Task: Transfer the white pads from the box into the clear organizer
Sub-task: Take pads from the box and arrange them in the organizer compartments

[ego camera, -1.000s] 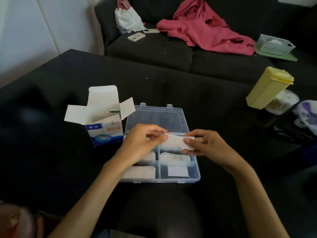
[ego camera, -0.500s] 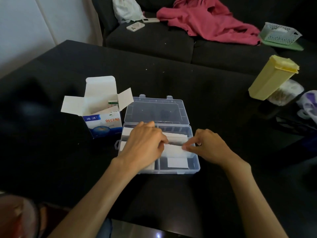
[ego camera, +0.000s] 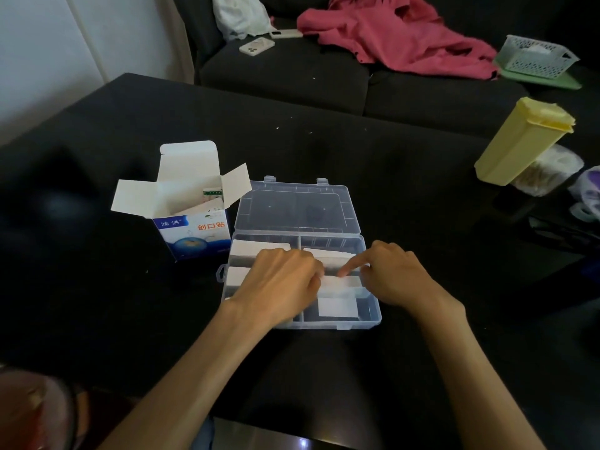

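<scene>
Hands (ego camera: 337, 276) press a white pad (ego camera: 341, 282) into the clear organizer (ego camera: 373, 315).

head cam | looks forward-down | close over table (ego camera: 324, 151)

Pink cloth (ego camera: 393, 37) on sofa (ego camera: 292, 69); yellow container (ego camera: 522, 141).

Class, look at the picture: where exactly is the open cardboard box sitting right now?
In the head view the cardboard box stands on the black table, left of centre, beside the clear organizer's left rear corner, flaps open.
</scene>
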Tool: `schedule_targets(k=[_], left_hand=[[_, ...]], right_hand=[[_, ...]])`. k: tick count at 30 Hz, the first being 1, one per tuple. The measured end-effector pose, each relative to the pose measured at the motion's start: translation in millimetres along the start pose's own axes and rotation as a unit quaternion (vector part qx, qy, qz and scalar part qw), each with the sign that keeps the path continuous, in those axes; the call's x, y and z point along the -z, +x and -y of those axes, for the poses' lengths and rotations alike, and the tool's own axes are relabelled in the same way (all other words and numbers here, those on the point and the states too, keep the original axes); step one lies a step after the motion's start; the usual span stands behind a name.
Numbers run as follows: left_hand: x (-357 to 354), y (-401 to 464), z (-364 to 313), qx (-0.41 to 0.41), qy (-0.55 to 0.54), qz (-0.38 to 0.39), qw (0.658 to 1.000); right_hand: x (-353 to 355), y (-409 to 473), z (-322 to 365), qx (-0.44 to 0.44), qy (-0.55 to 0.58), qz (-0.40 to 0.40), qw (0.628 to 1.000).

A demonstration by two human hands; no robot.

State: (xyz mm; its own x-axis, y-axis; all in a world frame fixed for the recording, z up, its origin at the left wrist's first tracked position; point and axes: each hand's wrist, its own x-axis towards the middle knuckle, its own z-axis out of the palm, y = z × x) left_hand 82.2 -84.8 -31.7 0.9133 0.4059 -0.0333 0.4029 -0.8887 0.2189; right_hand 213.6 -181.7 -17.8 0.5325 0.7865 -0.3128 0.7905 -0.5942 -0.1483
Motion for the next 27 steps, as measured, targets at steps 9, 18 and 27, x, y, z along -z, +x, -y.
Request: schedule_targets(k=[9, 18, 27], left_hand=[[0, -1, 0, 0.008, -0.010, 0.000, 1.000], [2, -3, 2, 0.024, -0.026, -0.027, 0.999], [-1, 0, 2, 0.029, -0.043, -0.018, 0.999]], right_hand=[[16, -11, -9, -0.049, 0.048, -0.018, 0.997], [-8, -4, 9, -0.124, 0.054, -0.048, 0.990], [-8, 10, 7, -0.170, 0.097, -0.041, 0.980]])
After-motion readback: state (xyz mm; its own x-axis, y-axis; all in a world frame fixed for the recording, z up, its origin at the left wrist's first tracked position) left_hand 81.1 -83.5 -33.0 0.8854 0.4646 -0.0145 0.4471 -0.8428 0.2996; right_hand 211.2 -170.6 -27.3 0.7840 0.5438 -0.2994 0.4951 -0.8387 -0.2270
